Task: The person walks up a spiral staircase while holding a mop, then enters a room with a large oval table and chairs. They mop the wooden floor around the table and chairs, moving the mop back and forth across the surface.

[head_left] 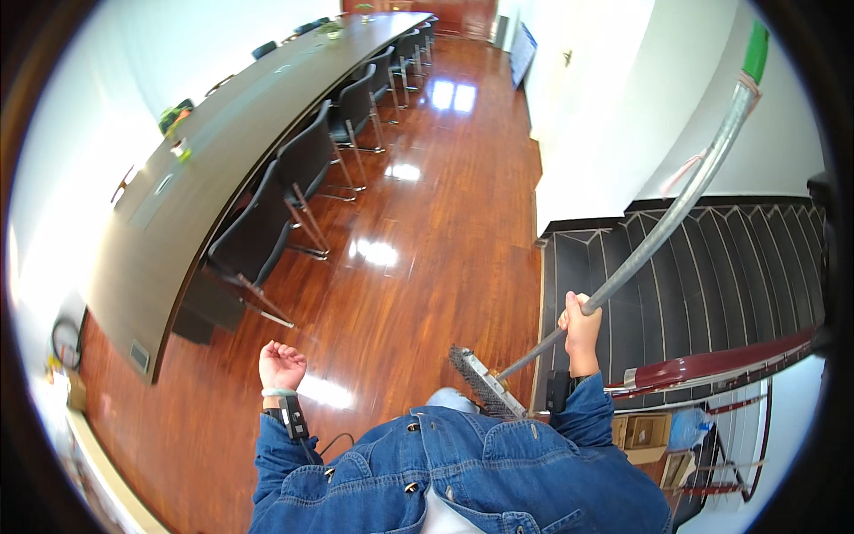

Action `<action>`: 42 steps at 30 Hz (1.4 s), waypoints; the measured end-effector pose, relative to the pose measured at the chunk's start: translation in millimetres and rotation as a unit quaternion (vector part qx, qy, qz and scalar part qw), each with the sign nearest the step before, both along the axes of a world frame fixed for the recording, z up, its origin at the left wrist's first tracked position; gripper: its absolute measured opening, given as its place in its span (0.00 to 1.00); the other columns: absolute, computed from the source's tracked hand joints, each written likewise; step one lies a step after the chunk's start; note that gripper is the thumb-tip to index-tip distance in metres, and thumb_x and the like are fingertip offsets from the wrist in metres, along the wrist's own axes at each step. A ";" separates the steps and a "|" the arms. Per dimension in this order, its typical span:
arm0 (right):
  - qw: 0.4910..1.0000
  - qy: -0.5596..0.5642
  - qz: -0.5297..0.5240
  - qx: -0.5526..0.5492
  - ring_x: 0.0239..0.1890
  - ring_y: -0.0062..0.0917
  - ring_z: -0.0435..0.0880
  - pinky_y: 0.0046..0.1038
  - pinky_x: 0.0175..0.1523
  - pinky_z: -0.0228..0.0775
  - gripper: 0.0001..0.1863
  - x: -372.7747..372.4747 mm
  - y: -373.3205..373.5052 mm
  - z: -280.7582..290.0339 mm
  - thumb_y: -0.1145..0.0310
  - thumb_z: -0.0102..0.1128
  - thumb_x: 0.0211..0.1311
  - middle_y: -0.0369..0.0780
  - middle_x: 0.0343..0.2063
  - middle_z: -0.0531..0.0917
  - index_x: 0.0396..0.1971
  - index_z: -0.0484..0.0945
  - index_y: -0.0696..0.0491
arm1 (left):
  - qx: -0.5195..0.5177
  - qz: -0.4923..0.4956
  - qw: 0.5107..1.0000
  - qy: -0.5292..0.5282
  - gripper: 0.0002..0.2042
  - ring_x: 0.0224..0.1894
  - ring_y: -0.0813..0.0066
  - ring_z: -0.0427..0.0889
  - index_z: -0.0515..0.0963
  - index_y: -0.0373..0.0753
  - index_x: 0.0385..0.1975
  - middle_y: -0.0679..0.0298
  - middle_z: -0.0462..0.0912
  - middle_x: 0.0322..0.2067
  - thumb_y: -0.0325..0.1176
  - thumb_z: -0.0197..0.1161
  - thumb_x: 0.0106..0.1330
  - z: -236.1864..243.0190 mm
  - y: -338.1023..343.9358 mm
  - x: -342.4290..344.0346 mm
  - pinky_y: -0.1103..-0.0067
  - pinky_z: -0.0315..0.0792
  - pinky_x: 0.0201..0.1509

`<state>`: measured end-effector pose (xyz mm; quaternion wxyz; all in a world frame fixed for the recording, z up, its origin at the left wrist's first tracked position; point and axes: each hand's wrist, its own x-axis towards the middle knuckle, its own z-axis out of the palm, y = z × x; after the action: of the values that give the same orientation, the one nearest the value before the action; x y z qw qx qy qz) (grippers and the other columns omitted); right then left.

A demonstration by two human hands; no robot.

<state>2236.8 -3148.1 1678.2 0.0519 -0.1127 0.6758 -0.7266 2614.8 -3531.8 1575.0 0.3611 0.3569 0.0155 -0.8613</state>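
Observation:
My right hand point(583, 331) is wrapped around the long grey handle of a push broom point(672, 227). The handle slants from the upper right, where its end is green, down to a broom head point(487, 381) with dark bristles beside my foot on the wooden floor. Pinkish strips are tied near the handle's top. To the left, my left hand point(283, 367) hangs in the air before my body. Its fingers curl in toward the palm, with nothing visible in them.
A long conference table point(133, 276) runs along the left, with several black chairs point(253, 236) beside it. At right, dark tiled steps point(676, 294) border the wooden floor point(436, 258), near a dark red rail point(712, 363). A cardboard box point(642, 433) lies at lower right.

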 end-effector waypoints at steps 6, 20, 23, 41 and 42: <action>0.998 -0.016 -0.067 -0.005 0.09 0.14 0.63 0.20 0.16 0.55 0.21 -102.7 -83.3 -24.2 0.70 0.55 0.66 0.30 0.09 0.63 0.13 0.60 0.50 | 0.013 -0.080 0.996 0.024 0.10 0.21 0.80 0.65 0.66 0.47 0.17 0.74 0.64 0.15 0.36 0.53 0.61 -19.7 -117.1 -157.4 0.79 0.58 0.28; 0.997 -0.038 -0.064 0.025 0.09 0.15 0.63 0.20 0.15 0.54 0.16 -415.3 -317.3 -28.1 0.71 0.57 0.62 0.31 0.09 0.66 0.15 0.68 0.54 | -0.003 -0.083 0.997 0.007 0.10 0.20 0.80 0.67 0.66 0.49 0.17 0.76 0.64 0.15 0.37 0.52 0.62 1.1 -360.5 -463.3 0.78 0.60 0.29; 0.995 -0.029 -0.083 0.044 0.09 0.15 0.63 0.20 0.15 0.53 0.17 -477.3 -354.6 -34.5 0.71 0.56 0.63 0.30 0.08 0.65 0.13 0.67 0.53 | 0.030 -0.091 0.995 -0.003 0.10 0.20 0.80 0.67 0.67 0.48 0.17 0.76 0.65 0.15 0.37 0.52 0.61 -26.6 -410.6 -533.5 0.78 0.60 0.29; 0.968 0.015 -0.251 -0.005 0.08 0.14 0.62 0.19 0.15 0.52 0.20 -854.2 -592.8 -10.8 0.68 0.57 0.64 0.31 0.07 0.64 0.12 0.63 0.50 | 0.006 -0.261 0.964 0.051 0.10 0.20 0.78 0.67 0.67 0.47 0.18 0.74 0.65 0.14 0.35 0.53 0.62 -14.2 -732.5 -1075.2 0.76 0.61 0.31; 0.969 0.007 -0.246 -0.012 0.08 0.15 0.61 0.19 0.15 0.52 0.20 -883.6 -604.7 -17.7 0.68 0.57 0.64 0.31 0.07 0.65 0.12 0.63 0.50 | 0.014 -0.260 0.965 0.038 0.10 0.20 0.78 0.66 0.67 0.47 0.18 0.74 0.65 0.14 0.36 0.52 0.62 -18.5 -742.9 -1102.6 0.76 0.60 0.30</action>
<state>1353.2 -3752.9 1660.6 -0.1341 0.0512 0.6743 -0.7243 1512.1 -4274.7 1556.5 0.1186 0.3209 -0.0528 -0.9382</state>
